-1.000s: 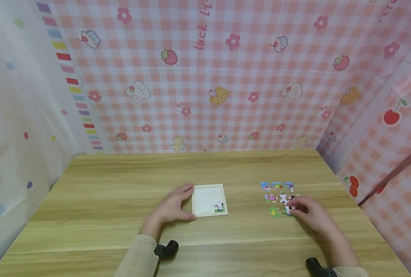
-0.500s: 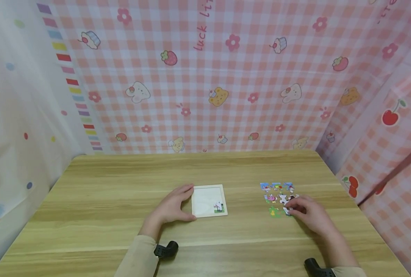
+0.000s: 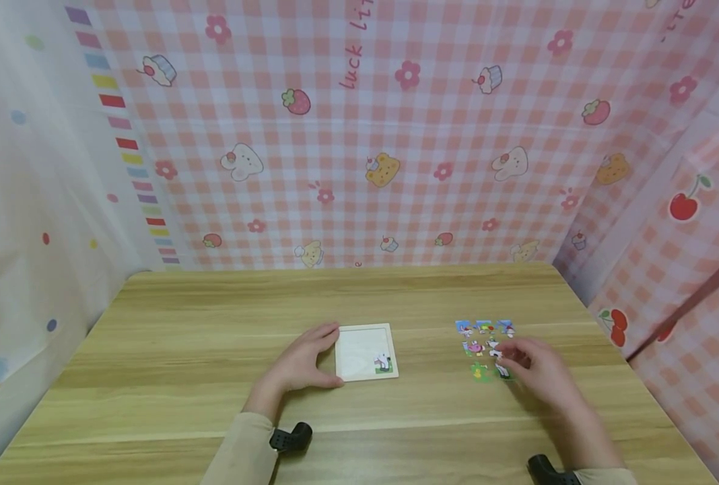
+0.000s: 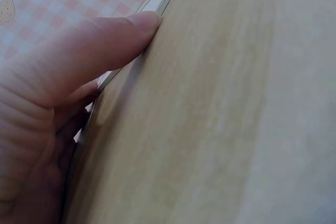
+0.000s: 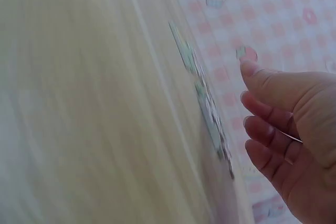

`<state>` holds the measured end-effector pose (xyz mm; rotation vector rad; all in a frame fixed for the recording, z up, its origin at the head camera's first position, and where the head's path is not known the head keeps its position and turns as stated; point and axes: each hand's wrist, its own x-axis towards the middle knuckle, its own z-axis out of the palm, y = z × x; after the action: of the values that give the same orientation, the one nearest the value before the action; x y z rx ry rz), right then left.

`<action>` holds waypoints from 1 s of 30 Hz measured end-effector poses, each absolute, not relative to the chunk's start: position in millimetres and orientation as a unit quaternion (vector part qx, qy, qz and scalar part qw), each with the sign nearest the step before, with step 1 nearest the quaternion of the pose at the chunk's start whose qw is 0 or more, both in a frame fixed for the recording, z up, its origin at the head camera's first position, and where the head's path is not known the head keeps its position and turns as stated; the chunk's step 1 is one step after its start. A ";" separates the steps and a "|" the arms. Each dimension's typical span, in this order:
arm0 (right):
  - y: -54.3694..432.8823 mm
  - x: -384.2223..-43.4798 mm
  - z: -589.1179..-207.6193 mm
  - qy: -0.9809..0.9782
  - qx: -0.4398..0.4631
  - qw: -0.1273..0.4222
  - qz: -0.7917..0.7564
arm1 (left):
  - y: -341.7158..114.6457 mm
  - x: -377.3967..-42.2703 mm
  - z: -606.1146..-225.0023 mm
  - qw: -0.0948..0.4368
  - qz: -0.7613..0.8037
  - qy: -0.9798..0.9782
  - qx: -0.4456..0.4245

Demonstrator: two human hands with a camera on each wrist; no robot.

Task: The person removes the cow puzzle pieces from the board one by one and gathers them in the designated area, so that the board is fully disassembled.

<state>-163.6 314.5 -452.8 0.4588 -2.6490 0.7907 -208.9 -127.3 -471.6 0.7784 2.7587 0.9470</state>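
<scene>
My left hand point(image 3: 299, 359) holds the left side of a square wooden puzzle tray point(image 3: 359, 325), fingers at its far corner and thumb at its near corner. In the left wrist view the thumb point(image 4: 110, 40) lies along the tray's edge. One piece with a white animal on green point(image 3: 383, 362) sits in the tray's near right corner. To the right, several jigsaw pieces point(image 3: 476, 347) lie in loose rows. Over their right side is my right hand point(image 3: 544, 370), thumb and forefinger close together, hiding some pieces; I cannot tell whether it pinches one.
The wooden table point(image 3: 214, 323) runs back to a pink checked cloth point(image 3: 335, 135). More cloth hangs at the left and right sides. Black wrist devices point(image 3: 291, 438) sit on both forearms. Bare tabletop lies between tray and pieces.
My right hand has shifted slightly left and away from me, off the near right piece, and now covers pieces in the middle row. The left hand and tray stay put.
</scene>
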 end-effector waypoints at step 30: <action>200.6 -184.4 -454.9 -0.896 0.341 0.065 0.276 | -126.8 -208.1 -470.7 0.066 0.308 0.915 0.254</action>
<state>-184.4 200.6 -454.9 1.0282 -2.7043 0.8328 -208.1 -126.8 -470.7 0.7647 2.7582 0.9296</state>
